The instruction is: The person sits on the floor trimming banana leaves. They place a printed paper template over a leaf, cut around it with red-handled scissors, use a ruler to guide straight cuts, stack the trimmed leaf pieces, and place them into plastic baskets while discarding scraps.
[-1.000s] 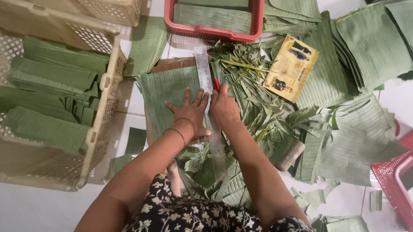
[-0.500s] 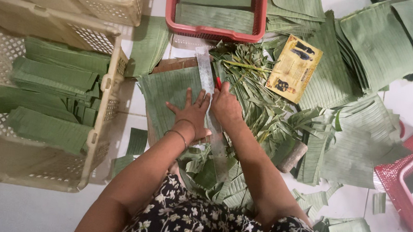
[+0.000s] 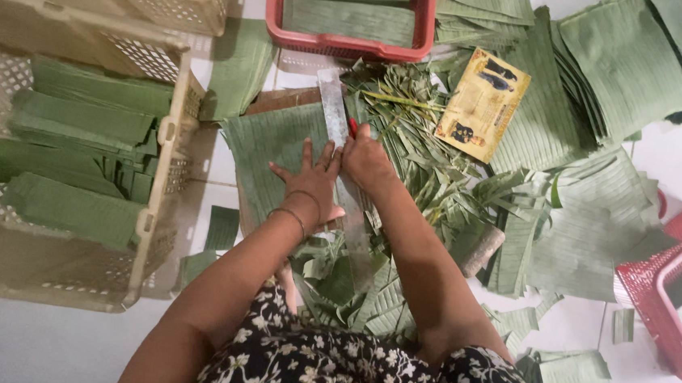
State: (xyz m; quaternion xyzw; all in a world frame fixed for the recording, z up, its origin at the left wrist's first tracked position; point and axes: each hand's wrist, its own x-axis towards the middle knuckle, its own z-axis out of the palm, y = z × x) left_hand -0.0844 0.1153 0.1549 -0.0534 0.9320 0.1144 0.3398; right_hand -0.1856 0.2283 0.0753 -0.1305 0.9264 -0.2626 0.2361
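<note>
Leaf: a green banana leaf is laid flat on the floor.
Left hand: spread open, pressed down to steady it.
Right hand: closed around a red-handled knife, guided along a metal ruler.

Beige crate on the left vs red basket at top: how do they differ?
The beige crate is pale with perforated walls; the red basket has a solid red rim. The beige crate holds several folded leaf bundles lying at angles; the red basket holds flat leaf sheets laid straight. The beige crate looks larger and sits left of the left hand; the red basket sits beyond both hands. Both hold green leaves.
</note>
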